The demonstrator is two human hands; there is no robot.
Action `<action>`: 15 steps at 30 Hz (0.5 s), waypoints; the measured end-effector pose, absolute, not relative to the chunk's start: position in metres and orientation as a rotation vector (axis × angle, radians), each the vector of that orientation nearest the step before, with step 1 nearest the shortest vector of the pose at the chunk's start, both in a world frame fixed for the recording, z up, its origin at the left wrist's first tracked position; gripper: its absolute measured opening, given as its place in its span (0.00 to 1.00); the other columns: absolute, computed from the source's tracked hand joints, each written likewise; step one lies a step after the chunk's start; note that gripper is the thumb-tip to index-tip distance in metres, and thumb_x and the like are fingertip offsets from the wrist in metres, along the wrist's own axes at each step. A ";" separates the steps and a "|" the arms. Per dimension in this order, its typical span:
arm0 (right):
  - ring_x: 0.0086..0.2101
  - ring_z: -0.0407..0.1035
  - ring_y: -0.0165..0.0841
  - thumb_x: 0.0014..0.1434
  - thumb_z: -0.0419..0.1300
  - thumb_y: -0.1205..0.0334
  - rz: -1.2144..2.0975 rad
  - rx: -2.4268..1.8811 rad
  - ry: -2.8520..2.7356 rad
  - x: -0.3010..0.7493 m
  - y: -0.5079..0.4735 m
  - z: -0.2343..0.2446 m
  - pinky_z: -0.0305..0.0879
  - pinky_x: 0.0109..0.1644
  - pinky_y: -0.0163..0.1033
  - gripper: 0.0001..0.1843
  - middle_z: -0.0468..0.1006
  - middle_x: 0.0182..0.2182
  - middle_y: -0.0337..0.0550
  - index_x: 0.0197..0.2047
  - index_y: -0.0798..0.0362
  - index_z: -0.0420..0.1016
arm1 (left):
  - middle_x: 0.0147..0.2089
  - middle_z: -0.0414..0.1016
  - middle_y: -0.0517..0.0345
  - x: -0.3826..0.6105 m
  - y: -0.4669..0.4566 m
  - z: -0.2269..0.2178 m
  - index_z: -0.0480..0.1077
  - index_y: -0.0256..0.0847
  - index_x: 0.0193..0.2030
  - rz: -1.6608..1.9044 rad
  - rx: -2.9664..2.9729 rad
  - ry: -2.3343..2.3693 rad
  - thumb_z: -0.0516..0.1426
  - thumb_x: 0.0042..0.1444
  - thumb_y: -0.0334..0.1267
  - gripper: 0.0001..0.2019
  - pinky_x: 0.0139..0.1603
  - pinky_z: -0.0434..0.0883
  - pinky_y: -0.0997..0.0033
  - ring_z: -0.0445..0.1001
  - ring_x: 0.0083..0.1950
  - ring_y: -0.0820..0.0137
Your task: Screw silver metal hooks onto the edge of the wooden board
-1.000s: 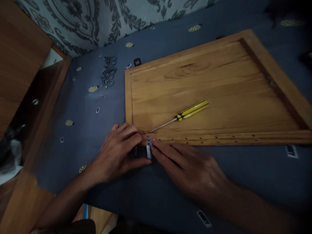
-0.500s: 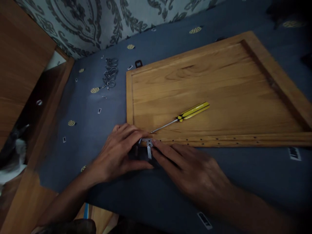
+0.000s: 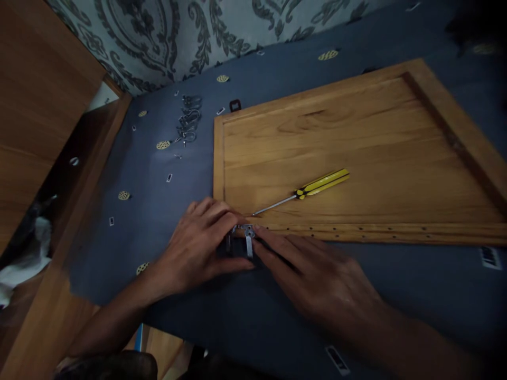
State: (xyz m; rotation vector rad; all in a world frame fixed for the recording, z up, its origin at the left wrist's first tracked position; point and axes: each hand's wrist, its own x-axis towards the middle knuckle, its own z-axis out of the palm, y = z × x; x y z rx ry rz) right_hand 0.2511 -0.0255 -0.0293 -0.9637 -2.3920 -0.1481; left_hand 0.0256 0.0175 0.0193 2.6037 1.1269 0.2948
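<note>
One metal bracket (image 3: 249, 246) sits between our left hand (image 3: 194, 250) and right hand (image 3: 320, 274), its strip pointing toward us. We cannot tell whether either hand grips it.

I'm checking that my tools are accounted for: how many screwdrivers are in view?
1. The yellow-handled screwdriver lies on the wooden panel, its tip near the left hand. Others could be hidden.

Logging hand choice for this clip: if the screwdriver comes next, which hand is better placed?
Probably the right hand: the screwdriver's yellow handle lies nearer to it. The left hand sits nearer the tip, by a corner of the wooden panel. Both hands are at the metal fitting.
</note>
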 end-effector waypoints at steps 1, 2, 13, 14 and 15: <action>0.41 0.79 0.36 0.70 0.48 0.75 -0.143 -0.963 -2.388 0.251 -0.026 -0.030 0.76 0.43 0.41 0.20 0.85 0.51 0.49 0.51 0.58 0.82 | 0.50 0.79 0.53 0.026 0.017 0.019 0.72 0.41 0.51 0.301 2.612 1.117 0.63 0.61 0.59 0.24 0.46 0.62 0.58 0.72 0.49 0.60; 0.42 0.79 0.37 0.70 0.49 0.75 -0.140 -0.958 -2.384 0.252 -0.026 -0.030 0.76 0.44 0.41 0.19 0.85 0.51 0.49 0.51 0.58 0.82 | 0.50 0.79 0.54 0.027 0.016 0.018 0.72 0.40 0.51 0.304 2.619 1.111 0.64 0.62 0.58 0.24 0.46 0.62 0.59 0.72 0.49 0.60; 0.44 0.80 0.38 0.69 0.52 0.76 -0.119 -0.950 -2.401 0.253 -0.024 -0.026 0.77 0.44 0.41 0.17 0.85 0.51 0.51 0.51 0.59 0.81 | 0.50 0.80 0.52 0.029 0.015 0.015 0.73 0.40 0.48 0.381 2.528 1.100 0.58 0.67 0.58 0.20 0.46 0.62 0.58 0.75 0.49 0.61; 0.44 0.81 0.38 0.70 0.51 0.76 -0.124 -0.951 -2.406 0.253 -0.024 -0.025 0.77 0.45 0.41 0.18 0.85 0.50 0.50 0.51 0.59 0.81 | 0.49 0.80 0.52 0.029 0.015 0.015 0.73 0.41 0.48 0.388 2.522 1.100 0.58 0.67 0.57 0.20 0.46 0.62 0.59 0.75 0.49 0.61; 0.44 0.81 0.38 0.70 0.51 0.76 -0.125 -0.953 -2.407 0.252 -0.024 -0.025 0.77 0.45 0.42 0.18 0.85 0.50 0.50 0.51 0.59 0.82 | 0.49 0.81 0.52 0.029 0.015 0.015 0.73 0.41 0.48 0.393 2.520 1.097 0.59 0.67 0.57 0.20 0.46 0.62 0.59 0.75 0.49 0.62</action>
